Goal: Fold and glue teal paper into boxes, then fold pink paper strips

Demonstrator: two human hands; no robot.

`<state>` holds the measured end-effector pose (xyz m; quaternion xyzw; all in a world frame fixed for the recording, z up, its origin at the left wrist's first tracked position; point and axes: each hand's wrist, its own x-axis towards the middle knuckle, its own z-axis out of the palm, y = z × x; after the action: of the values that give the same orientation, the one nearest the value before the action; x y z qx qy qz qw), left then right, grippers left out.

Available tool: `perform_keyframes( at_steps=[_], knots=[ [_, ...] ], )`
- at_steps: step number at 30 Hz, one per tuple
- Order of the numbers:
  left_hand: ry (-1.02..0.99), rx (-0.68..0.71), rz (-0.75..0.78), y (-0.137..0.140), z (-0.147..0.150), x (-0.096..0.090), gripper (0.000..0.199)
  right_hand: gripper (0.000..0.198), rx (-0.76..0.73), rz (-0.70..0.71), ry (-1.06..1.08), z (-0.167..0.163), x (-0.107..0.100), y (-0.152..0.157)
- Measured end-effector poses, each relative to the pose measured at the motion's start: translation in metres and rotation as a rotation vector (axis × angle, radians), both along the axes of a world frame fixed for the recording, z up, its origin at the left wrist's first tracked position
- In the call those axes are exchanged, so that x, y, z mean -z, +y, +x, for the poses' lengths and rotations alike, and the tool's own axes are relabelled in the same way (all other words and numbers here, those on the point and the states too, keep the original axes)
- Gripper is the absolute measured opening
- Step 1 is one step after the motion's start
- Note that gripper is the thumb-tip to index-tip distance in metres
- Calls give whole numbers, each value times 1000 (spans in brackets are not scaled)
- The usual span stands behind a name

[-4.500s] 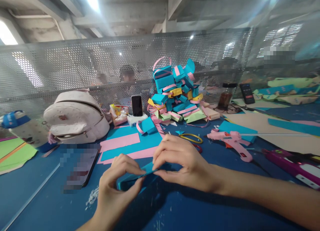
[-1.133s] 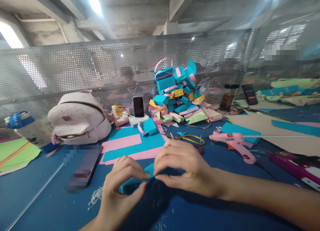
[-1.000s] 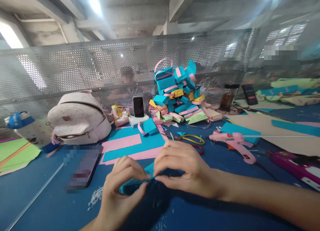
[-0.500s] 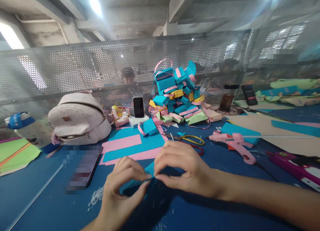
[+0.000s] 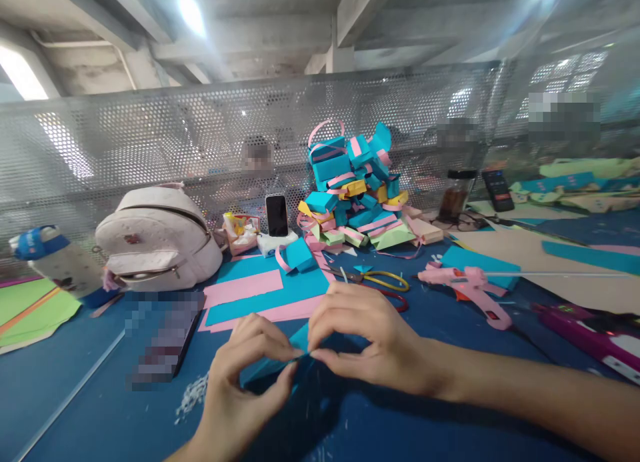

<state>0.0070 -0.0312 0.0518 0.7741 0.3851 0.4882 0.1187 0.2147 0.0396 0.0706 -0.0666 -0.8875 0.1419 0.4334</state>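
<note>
A folded piece of blue paper (image 5: 270, 367) is between my hands above the blue table. My left hand (image 5: 250, 369) pinches its near edge between thumb and fingers. Right beside that grip, my right hand (image 5: 357, 335) pinches the same edge, with thumb and index fingertips together. My fingers hide part of the paper. Just beyond my hands lie flat blue sheets (image 5: 300, 285) and pink strips (image 5: 245, 289). Scissors with yellow and red handles (image 5: 385, 279) rest behind my right hand. Farther right is a pink hot glue gun (image 5: 470, 285) with a glue stick in its back.
A heap of small blue, pink and yellow paper bags (image 5: 350, 195) rises at the back. To the left are a white backpack (image 5: 155, 239), a bottle (image 5: 65, 265) and a phone (image 5: 173, 342). A magenta tool (image 5: 590, 335) lies at the right. Perforated metal panels (image 5: 190, 135) stand behind.
Almost nothing differs. Both hands keep their pinch on the blue paper, and my left thumb has shifted very slightly.
</note>
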Motion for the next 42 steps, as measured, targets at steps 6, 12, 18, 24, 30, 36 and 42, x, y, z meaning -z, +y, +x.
perform_keyframes(
  at_steps=[6,12,18,24,30,36,42],
  knots=[
    [-4,-21,-68,3,-1,0,11,5,8,-39,-2,0,1,0],
    [-34,-35,-89,3,0,1,12,12,19,-60,-51,1,2,1],
    [-43,4,-214,5,1,4,14,3,45,-34,-61,1,3,1],
    [-46,37,-373,8,3,7,24,2,53,-53,-45,1,1,0],
    [-37,79,-364,5,7,3,22,2,7,-151,27,1,-2,-3],
    [-68,-7,-426,7,4,4,22,7,56,-250,117,7,-11,2],
    [-282,-197,-531,16,-10,9,42,21,112,-254,252,19,-29,17]
  ],
)
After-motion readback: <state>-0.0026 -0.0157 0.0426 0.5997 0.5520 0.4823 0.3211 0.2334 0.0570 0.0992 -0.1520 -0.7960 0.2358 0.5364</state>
